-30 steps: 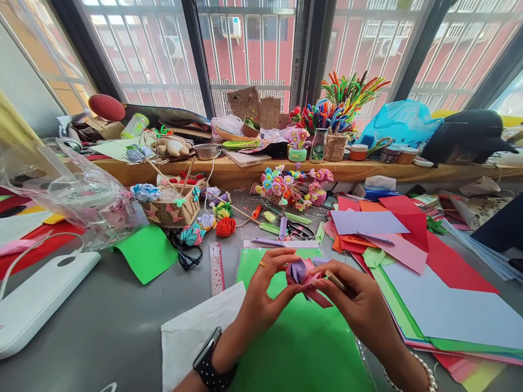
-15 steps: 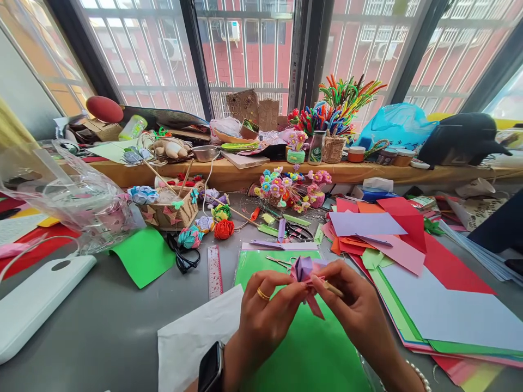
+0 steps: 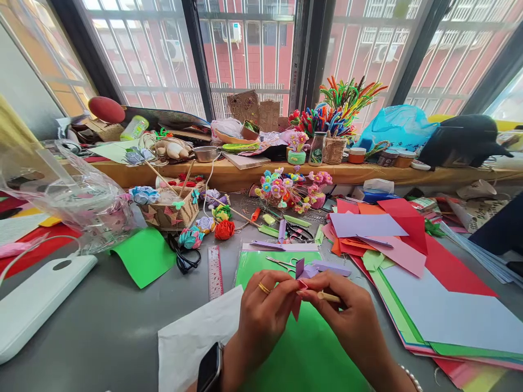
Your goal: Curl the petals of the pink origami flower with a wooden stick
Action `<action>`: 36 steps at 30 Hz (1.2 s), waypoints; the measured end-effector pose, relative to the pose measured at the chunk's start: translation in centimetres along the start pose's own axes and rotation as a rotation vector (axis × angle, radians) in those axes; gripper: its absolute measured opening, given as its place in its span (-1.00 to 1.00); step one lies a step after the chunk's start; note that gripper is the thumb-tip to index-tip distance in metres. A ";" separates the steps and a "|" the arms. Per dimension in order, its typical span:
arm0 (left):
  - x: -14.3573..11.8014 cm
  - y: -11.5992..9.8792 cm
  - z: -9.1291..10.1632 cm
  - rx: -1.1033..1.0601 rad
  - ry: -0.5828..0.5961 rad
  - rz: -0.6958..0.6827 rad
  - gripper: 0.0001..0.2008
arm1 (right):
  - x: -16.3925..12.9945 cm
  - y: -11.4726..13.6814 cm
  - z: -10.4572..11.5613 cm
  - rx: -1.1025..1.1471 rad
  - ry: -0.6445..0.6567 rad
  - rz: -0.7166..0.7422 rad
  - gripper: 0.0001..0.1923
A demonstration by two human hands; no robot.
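Above the green sheet (image 3: 308, 348), my left hand (image 3: 265, 307) and my right hand (image 3: 347, 305) meet, fingertips pinched on a small pink folded paper piece (image 3: 296, 308). Purple folded paper strips (image 3: 332, 267) stick out behind the fingertips, up and to the right; whether they are joined to the pink part I cannot tell. A pale wooden stick (image 3: 329, 297) lies in my right hand, between thumb and fingers. The fingers partly hide the fold. Small scissors (image 3: 281, 263) lie just beyond my hands on the sheet.
Coloured paper (image 3: 466, 310) is stacked at the right. A pink ruler (image 3: 215, 272) and white paper (image 3: 196, 332) lie to the left. Farther back are paper flowers (image 3: 224, 230), a cardboard box (image 3: 169, 212), black-handled scissors (image 3: 300, 232) and a crowded wooden ledge (image 3: 237, 176).
The folded paper has turned between my fingers: a purple strip now points right and the pink end hangs more upright. My right hand has shifted slightly left and down.
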State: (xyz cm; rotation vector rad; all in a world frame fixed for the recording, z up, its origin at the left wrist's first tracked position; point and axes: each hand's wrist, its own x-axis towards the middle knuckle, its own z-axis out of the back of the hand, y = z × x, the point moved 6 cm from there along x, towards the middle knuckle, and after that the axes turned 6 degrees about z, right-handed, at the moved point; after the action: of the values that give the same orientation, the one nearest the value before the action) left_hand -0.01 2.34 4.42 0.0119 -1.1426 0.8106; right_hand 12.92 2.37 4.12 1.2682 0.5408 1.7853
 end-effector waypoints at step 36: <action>0.0 2.9 -2.2 -0.715 0.733 0.634 -0.87 | 0.6 -0.7 0.1 -0.042 0.462 -0.033 -0.81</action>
State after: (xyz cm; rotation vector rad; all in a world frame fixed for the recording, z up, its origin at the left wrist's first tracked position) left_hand 0.14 5.28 2.30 -1.1972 -0.6608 0.8025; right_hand 13.21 3.25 3.97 0.8088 0.7677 2.0580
